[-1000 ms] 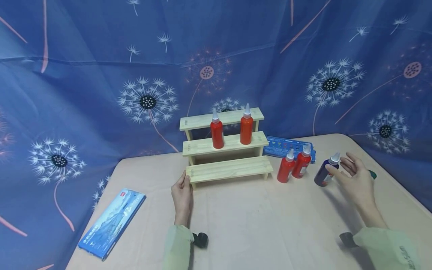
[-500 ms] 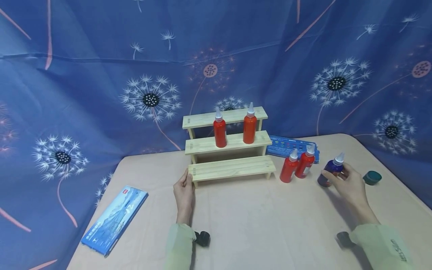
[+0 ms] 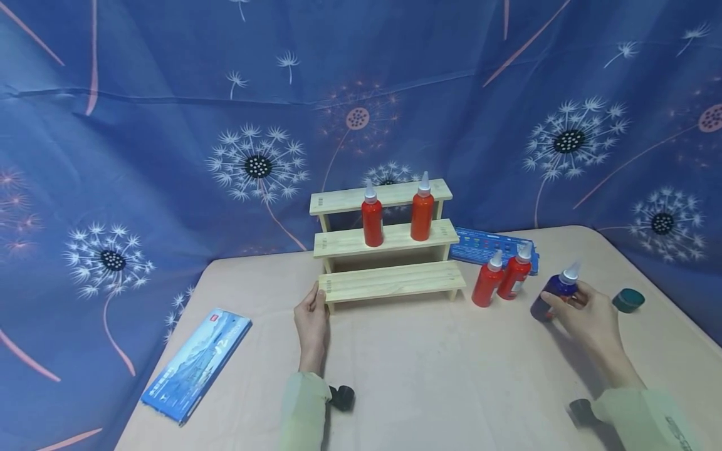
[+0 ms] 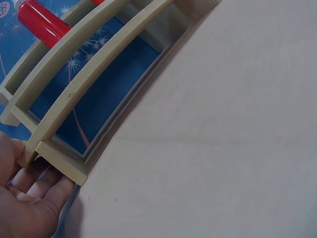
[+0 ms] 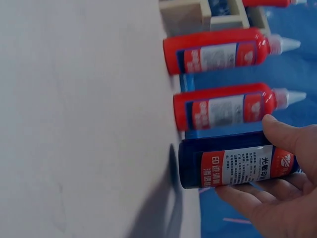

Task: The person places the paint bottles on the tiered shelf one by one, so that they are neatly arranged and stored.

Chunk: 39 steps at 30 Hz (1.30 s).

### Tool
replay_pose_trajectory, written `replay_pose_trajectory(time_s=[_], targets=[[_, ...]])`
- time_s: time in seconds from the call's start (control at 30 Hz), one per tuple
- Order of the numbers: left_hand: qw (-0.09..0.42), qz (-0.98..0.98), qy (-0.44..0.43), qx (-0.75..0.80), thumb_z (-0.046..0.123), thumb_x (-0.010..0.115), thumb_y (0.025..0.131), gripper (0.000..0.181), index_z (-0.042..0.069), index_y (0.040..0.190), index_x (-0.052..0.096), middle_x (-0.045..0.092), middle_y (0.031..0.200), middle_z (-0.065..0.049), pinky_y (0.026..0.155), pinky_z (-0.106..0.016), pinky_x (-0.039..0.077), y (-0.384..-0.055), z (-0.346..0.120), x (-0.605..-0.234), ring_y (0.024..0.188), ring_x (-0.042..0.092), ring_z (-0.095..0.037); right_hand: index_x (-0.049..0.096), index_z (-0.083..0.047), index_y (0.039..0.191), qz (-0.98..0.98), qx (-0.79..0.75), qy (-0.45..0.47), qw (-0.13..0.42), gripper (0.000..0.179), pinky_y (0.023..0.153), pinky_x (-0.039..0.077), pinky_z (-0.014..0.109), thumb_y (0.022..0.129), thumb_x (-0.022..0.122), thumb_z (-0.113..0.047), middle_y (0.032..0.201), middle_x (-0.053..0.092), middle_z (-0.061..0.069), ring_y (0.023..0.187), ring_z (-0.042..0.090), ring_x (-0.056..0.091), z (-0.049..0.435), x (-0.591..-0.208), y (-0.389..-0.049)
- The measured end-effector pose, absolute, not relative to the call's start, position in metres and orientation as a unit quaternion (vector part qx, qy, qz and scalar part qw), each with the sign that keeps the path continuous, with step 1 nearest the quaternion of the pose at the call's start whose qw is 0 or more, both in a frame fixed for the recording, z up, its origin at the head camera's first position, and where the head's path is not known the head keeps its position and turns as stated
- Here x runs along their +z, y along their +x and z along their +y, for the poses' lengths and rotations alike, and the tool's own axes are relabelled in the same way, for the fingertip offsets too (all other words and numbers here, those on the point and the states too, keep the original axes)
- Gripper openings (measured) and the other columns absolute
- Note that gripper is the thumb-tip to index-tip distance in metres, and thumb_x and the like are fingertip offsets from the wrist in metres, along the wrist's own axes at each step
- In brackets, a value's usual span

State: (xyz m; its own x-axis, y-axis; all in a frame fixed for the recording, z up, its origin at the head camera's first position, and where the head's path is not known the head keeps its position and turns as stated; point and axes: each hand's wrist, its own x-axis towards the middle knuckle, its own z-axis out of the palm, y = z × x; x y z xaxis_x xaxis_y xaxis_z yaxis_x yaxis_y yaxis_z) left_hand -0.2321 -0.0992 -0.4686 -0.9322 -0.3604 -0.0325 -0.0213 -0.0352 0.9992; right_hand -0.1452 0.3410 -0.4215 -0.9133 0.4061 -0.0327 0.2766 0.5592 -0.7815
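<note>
Dark-blue nozzle bottle [image 3: 557, 287] – right of the three-tier wooden rack [image 3: 395, 282] in the head view – tilts in the right hand [image 3: 592, 319]; two red nozzle bottles [image 3: 487, 285] stand between it and the rack. Left wrist view: the left hand [image 4: 29, 206] grips the rack's lowest tier at its end, thumb above, fingers curled beneath. Right wrist view: thumb and fingers pinch the blue bottle's opposite sides – its label faces the camera.
</note>
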Motion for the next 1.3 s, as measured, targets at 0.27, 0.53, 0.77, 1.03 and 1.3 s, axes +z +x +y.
replay_pose_trajectory(time_s=[0.27,0.53,0.77,1.03,1.3], targets=[[0.125,-0.690,0.133,-0.701,0.013,0.053,0.101,0.036,0.003,0.136,0.053,0.051,0.140,-0.018,0.095,-0.030,0.052,-0.232,-0.099,-0.469,0.124,0.055,-0.030,0.027,0.006,0.150,-0.890,0.414,-0.172,0.082,0.083,0.096,0.042,0.065,0.095,0.058,-0.048,0.137,0.045,0.038,0.123,0.056,0.045,0.316,-0.410,-0.130],[0.128,-0.688,0.131,-0.702,0.013,0.053,0.101,0.037,0.002,0.137,0.053,0.051,0.140,-0.019,0.095,-0.028,0.052,-0.231,-0.098,-0.467,0.124,0.055,-0.030,0.038,0.005,0.145,-0.898,0.408,-0.133,0.097,0.076,0.096,0.039,0.072,0.093,0.064,-0.044,0.135,0.047,0.038,0.124,0.057,0.043,0.287,-0.404,-0.120],[0.128,-0.692,0.125,-0.700,0.013,0.052,0.102,0.037,0.002,0.137,0.052,0.051,0.140,-0.017,0.094,-0.027,0.052,-0.232,-0.099,-0.467,0.126,0.053,-0.030,0.043,0.005,0.142,-0.903,0.411,-0.088,0.093,0.071,0.094,0.045,0.065,0.092,0.068,-0.039,0.132,0.053,0.034,0.122,0.054,0.049,0.260,-0.401,-0.119],[0.127,-0.700,0.128,-0.691,0.013,0.053,0.101,0.037,0.003,0.137,0.053,0.052,0.140,-0.015,0.097,-0.028,0.051,-0.233,-0.101,-0.469,0.128,0.053,-0.028,0.054,0.006,0.131,-0.891,0.438,-0.044,0.110,0.058,0.094,0.046,0.048,0.088,0.075,-0.026,0.122,0.061,0.032,0.114,0.048,0.058,0.236,-0.404,-0.125],[0.124,-0.697,0.130,-0.695,0.014,0.054,0.101,0.038,0.003,0.137,0.052,0.052,0.142,-0.012,0.096,-0.025,0.051,-0.234,-0.100,-0.469,0.128,0.053,-0.026,0.053,0.008,0.132,-0.887,0.443,-0.032,0.122,0.059,0.092,0.049,0.047,0.087,0.076,-0.024,0.122,0.061,0.032,0.112,0.048,0.060,0.224,-0.404,-0.131]])
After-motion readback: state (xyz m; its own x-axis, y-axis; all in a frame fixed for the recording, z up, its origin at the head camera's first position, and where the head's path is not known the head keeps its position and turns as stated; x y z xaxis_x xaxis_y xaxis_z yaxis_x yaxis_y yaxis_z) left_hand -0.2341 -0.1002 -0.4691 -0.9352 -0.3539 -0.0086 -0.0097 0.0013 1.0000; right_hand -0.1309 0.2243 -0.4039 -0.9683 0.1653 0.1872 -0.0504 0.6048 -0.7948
